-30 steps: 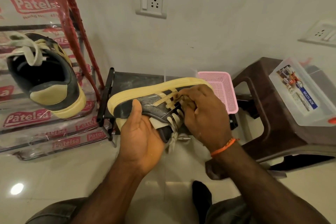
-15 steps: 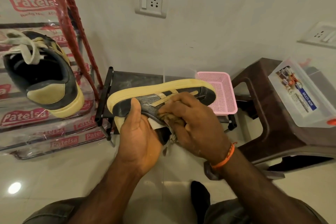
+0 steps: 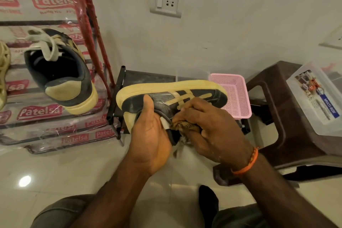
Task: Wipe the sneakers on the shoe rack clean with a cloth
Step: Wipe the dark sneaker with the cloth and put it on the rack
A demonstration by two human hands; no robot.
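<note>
Sneakers number two: one dark grey leather sneaker with cream stripes and a thick cream rubber sole (image 3: 172, 96) sits at frame centre, turned on its side, its heel clasped by the left hand (image 3: 149, 135), thumb up the side. Beside it the right hand (image 3: 212, 131) clutches a crumpled brown cloth (image 3: 182, 127) against the collar. Its matching sneaker (image 3: 61, 74) rests at centre left on the plastic-wrapped metal shoe rack (image 3: 46, 114)
</note>
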